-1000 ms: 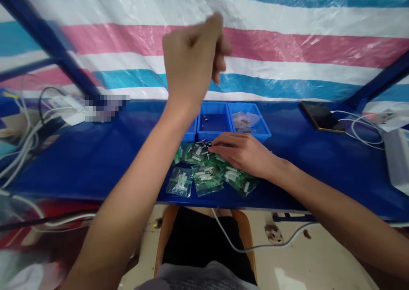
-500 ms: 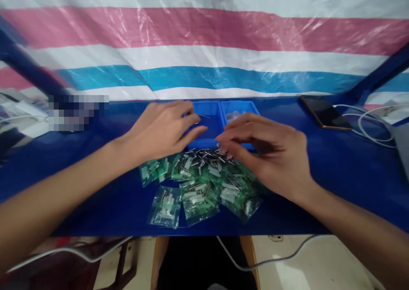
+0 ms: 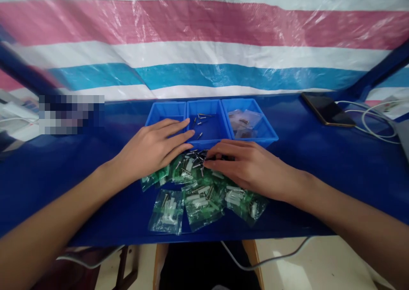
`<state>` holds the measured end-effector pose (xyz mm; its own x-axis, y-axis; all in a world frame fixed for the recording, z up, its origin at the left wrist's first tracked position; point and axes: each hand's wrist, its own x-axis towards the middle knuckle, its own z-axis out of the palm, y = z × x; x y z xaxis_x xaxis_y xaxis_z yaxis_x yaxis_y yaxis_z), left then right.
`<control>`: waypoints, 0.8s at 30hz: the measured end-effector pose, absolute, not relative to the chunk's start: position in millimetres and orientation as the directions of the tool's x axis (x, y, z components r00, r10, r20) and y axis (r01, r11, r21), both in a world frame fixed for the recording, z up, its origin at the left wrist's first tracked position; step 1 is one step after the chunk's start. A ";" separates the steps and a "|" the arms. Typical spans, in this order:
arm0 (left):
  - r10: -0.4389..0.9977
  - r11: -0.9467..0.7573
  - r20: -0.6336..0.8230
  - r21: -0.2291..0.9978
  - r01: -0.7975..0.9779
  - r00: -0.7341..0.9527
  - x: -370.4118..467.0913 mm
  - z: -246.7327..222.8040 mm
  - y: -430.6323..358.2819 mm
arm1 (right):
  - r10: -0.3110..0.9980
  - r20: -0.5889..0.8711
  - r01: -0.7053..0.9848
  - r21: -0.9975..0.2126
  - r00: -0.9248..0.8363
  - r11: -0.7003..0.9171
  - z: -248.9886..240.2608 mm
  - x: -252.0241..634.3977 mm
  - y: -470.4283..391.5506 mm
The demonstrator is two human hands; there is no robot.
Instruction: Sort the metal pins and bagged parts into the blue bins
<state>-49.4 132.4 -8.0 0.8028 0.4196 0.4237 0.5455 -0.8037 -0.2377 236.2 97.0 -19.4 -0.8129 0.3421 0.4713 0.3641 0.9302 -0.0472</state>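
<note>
My left hand point(image 3: 156, 147) is open, palm down with its fingers apart, over the front of the left blue bin point(image 3: 159, 109) and beside the middle blue bin point(image 3: 209, 144). It holds nothing I can see. My right hand point(image 3: 252, 166) reaches into a pile of loose metal screws point(image 3: 200, 158). Its thumb and fingers are pinched together there, and whatever lies between the tips is hidden. A few loose screws point(image 3: 200, 135) lie in the middle bin. Under and in front of the pile are several clear-and-green small bags point(image 3: 204, 204) with white plugs and screws inside.
The right blue bin point(image 3: 271, 137) contains clear plastic bags point(image 3: 244, 121). A phone point(image 3: 327, 109) and a coiled white cable point(image 3: 377, 128) lie at the right of the blue table point(image 3: 111, 215). A striped plastic sheet point(image 3: 204, 30) hangs behind.
My right hand has moved down and left from the bins to the screw pile. My left hand has lowered and shifted left, uncovering more of the bins; its fingers are straighter.
</note>
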 end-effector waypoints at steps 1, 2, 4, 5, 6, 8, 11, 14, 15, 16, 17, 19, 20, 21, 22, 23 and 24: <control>0.417 -0.804 0.434 -0.233 0.547 0.798 -48.6 -8.5 132.2 | 0.336 0.461 0.359 -0.039 -0.821 0.932 -21.1 235.8 98.2; 0.410 -0.806 0.447 -0.230 0.545 0.795 -47.8 -9.1 132.2 | 0.334 0.456 0.358 -0.035 -0.825 0.933 -22.2 235.4 99.1; 0.391 -0.809 0.472 -0.233 0.539 0.790 -46.0 -10.1 132.2 | 0.333 0.457 0.366 -0.017 -0.825 0.931 -23.2 234.7 99.8; 0.383 -0.808 0.483 -0.238 0.539 0.787 -45.1 -10.6 132.2 | 0.331 0.461 0.373 0.001 -0.824 0.928 -23.5 234.3 99.8; 0.376 -0.806 0.493 -0.244 0.540 0.785 -44.1 -10.9 132.0 | 0.327 0.467 0.382 0.027 -0.822 0.924 -23.7 233.7 99.6; 0.366 -0.801 0.506 -0.256 0.542 0.781 -42.3 -11.4 131.3 | 0.310 0.476 0.399 0.096 -0.823 0.912 -24.5 232.5 99.1; 0.356 -0.796 0.521 -0.265 0.543 0.776 -40.0 -12.1 129.5 | 0.252 0.477 0.388 0.210 -0.842 0.898 -25.9 230.3 97.9; 0.352 -0.793 0.541 -0.262 0.550 0.764 -39.1 -13.4 127.6 | 0.201 0.486 0.376 0.295 -0.851 0.879 -26.1 228.5 97.3; 0.352 -0.793 0.544 -0.259 0.551 0.762 -39.2 -14.0 127.1 | 0.193 0.491 0.378 0.313 -0.850 0.871 -25.8 228.2 97.3; 0.357 -0.793 0.544 -0.254 0.554 0.760 -39.4 -14.5 126.7 | 0.183 0.495 0.378 0.328 -0.850 0.866 -25.3 228.1 97.3; 0.365 -0.792 0.543 -0.246 0.558 0.757 -39.7 -15.0 126.5 | 0.170 0.502 0.374 0.340 -0.848 0.863 -24.5 228.3 97.2; 0.384 -0.791 0.537 -0.228 0.567 0.751 -40.4 -15.6 126.3 | 0.146 0.530 0.358 0.323 -0.835 0.876 -21.9 229.1 95.8; 0.392 -0.792 0.534 -0.219 0.571 0.749 -40.6 -15.8 126.4 | 0.155 0.557 0.358 0.276 -0.816 0.892 -20.0 229.7 94.3; 0.399 -0.793 0.530 -0.210 0.572 0.748 -40.7 -15.8 126.4 | 0.192 0.594 0.368 0.190 -0.781 0.910 -17.6 230.3 92.3; 0.403 -0.794 0.529 -0.203 0.572 0.747 -40.7 -15.8 126.4 | 0.254 0.632 0.383 0.073 -0.732 0.921 -14.8 230.8 89.9; 0.408 -0.795 0.528 -0.197 0.574 0.745 -40.6 -15.7 126.3 | 0.332 0.663 0.395 -0.059 -0.671 0.917 -11.8 231.2 87.3; 0.413 -0.794 0.527 -0.192 0.577 0.743 -40.5 -15.5 126.0 | 0.412 0.681 0.398 -0.189 -0.606 0.898 -8.8 231.7 84.7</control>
